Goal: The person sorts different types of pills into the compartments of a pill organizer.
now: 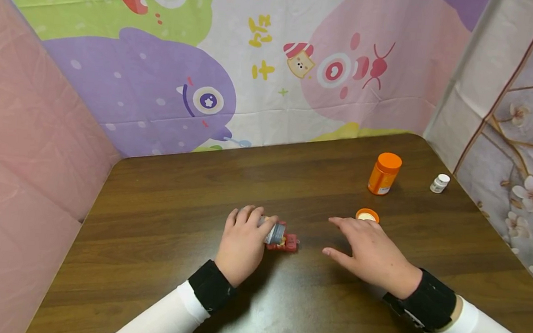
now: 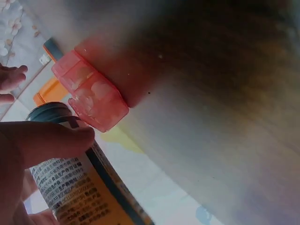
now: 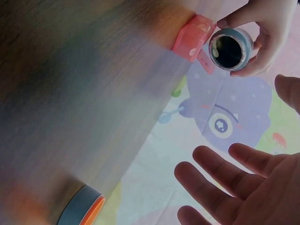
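My left hand [image 1: 242, 242] grips a bottle [image 2: 89, 187] with a grey neck and an orange-and-white printed label. The bottle leans with its uncapped mouth toward a small red translucent pill box [image 1: 291, 243]. Pale pieces show inside the bottle's mouth [image 3: 229, 50] in the right wrist view. More pale pieces lie in the pill box's compartments [image 2: 96, 91], and one red lid flap [image 3: 205, 62] hangs open. My right hand [image 1: 374, 254] holds nothing, its fingers spread above the table. Just beyond it lies an upturned cap [image 1: 368, 213] with an orange rim and white inside.
An orange jar [image 1: 384, 174] with an orange lid stands at the back right of the brown table [image 1: 177, 181]. To its right, near the table's edge, is a small white bottle [image 1: 439, 184]. Printed cloth [image 1: 271, 105] hangs behind the table.
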A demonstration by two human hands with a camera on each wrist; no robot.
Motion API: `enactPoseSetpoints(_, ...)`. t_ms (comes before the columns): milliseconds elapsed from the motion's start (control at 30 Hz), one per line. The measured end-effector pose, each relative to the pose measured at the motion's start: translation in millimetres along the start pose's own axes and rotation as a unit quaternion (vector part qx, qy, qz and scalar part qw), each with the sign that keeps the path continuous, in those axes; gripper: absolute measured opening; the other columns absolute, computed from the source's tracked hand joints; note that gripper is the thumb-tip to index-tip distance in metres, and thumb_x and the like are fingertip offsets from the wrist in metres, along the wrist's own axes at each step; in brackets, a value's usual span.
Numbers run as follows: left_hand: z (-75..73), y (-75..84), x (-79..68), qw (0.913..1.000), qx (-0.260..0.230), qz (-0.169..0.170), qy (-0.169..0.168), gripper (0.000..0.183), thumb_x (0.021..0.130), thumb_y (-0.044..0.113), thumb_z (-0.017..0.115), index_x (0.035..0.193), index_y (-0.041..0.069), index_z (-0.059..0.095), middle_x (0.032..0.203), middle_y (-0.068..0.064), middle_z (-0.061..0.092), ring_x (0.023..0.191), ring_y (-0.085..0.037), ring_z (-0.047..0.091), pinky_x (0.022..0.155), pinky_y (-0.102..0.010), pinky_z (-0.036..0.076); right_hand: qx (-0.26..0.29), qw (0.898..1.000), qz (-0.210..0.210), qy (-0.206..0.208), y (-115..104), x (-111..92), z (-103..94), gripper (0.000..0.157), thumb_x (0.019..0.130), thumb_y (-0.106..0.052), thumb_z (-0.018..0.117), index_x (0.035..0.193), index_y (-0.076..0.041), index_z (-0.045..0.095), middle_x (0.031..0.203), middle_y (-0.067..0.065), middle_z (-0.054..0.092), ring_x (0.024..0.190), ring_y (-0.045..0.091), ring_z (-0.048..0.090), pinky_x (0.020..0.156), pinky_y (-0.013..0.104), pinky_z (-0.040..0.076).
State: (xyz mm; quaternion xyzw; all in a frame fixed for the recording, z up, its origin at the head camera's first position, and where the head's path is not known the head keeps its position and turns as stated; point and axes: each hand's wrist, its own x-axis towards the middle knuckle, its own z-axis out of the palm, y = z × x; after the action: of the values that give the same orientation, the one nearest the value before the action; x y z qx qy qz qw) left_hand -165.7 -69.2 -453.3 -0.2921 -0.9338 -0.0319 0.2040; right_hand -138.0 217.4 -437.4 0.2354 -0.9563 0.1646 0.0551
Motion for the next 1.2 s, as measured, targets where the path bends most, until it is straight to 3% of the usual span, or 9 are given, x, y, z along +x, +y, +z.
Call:
enactPoseSetpoints(167, -4.7, 0.3, -3.3, 0.9992, -0.026, -0.031, -0.003, 0.053, 0.071, 0.016, 0.076, 0.122, 0.020, 0.062, 0.115, -0.007, 0.061, 0.110, -0.029, 0.047, 0.094, -0.056, 0.039, 0.005, 1.000, 0.004, -0.006, 2.7, 0.2, -0.1, 0.070, 0.087, -0.060, 0.059, 0.134, -0.009, 0.052, 0.126, 0.006, 0.060, 0.113, 0.019, 0.052, 0.098, 0.052, 0.038)
enactPoseSetpoints(333, -18.6, 5.4, -9.1, 0.9933, -0.093, -0.068, 0.001, 0.057, 0.074, 0.029, 0.079, 0.125, 0.017, 0.059, 0.115, -0.004, 0.062, 0.108, -0.026, 0.050, 0.087, -0.050, 0.044, 0.004, 1.000, 0.005, -0.005, 7.1, 2.3, -0.4, 0.065, 0.088, -0.054, 0.062, 0.134, -0.008, 0.052, 0.126, 0.007, 0.061, 0.112, 0.020, 0.053, 0.097, 0.053, 0.038)
enactPoseSetpoints(433, -24.5, 9.3, -13.7, 0.9841, -0.149, -0.097, -0.004, 0.059, 0.072, 0.032, 0.081, 0.125, 0.016, 0.059, 0.115, -0.002, 0.064, 0.105, -0.021, 0.053, 0.086, -0.047, 0.047, 0.000, 1.000, 0.003, 0.000, 10.6, 4.0, -0.9, 0.063, 0.088, -0.051, 0.063, 0.133, -0.007, 0.053, 0.124, 0.009, 0.062, 0.111, 0.021, 0.054, 0.096, 0.053, 0.039)
enactPoseSetpoints(667, -28.2, 23.0, -30.1, 0.9508, -0.267, -0.149, -0.051, 0.063, 0.073, 0.037, 0.083, 0.126, 0.017, 0.056, 0.114, 0.002, 0.064, 0.102, -0.012, 0.055, 0.084, -0.039, 0.051, -0.009, 1.000, 0.018, 0.015, 26.0, 7.4, -5.7, 0.057, 0.088, -0.042, 0.066, 0.129, -0.004, 0.054, 0.119, 0.012, 0.063, 0.106, 0.024, 0.055, 0.094, 0.054, 0.039)
enactPoseSetpoints(833, -28.1, 35.0, -41.6, 0.9302, -0.318, -0.157, -0.094, 0.068, 0.074, 0.035, 0.082, 0.130, 0.012, 0.052, 0.116, -0.003, 0.064, 0.100, -0.012, 0.057, 0.082, -0.040, 0.051, -0.014, 0.999, 0.035, 0.018, 39.2, 8.5, -9.5, 0.055, 0.087, -0.038, 0.069, 0.126, -0.001, 0.056, 0.115, 0.016, 0.064, 0.103, 0.030, 0.056, 0.090, 0.057, 0.040)
enactPoseSetpoints(933, -27.4, 41.8, -45.8, 0.9225, -0.337, -0.153, -0.109, 0.067, 0.073, 0.033, 0.083, 0.129, 0.014, 0.051, 0.115, -0.002, 0.064, 0.099, -0.010, 0.057, 0.082, -0.039, 0.051, -0.014, 0.999, 0.051, 0.001, 48.0, 11.1, -9.9, 0.054, 0.088, -0.037, 0.068, 0.125, 0.001, 0.056, 0.115, 0.018, 0.063, 0.102, 0.032, 0.055, 0.089, 0.059, 0.040)
enactPoseSetpoints(1200, -25.5, 54.1, -53.6, 0.9120, -0.369, -0.138, -0.113, 0.068, 0.074, 0.032, 0.083, 0.131, 0.014, 0.051, 0.117, 0.000, 0.063, 0.103, -0.009, 0.056, 0.087, -0.039, 0.050, -0.030, 0.995, 0.087, -0.041, 73.2, 18.8, -7.3, 0.053, 0.089, -0.038, 0.066, 0.123, 0.002, 0.056, 0.111, 0.019, 0.062, 0.099, 0.035, 0.055, 0.085, 0.060, 0.042)
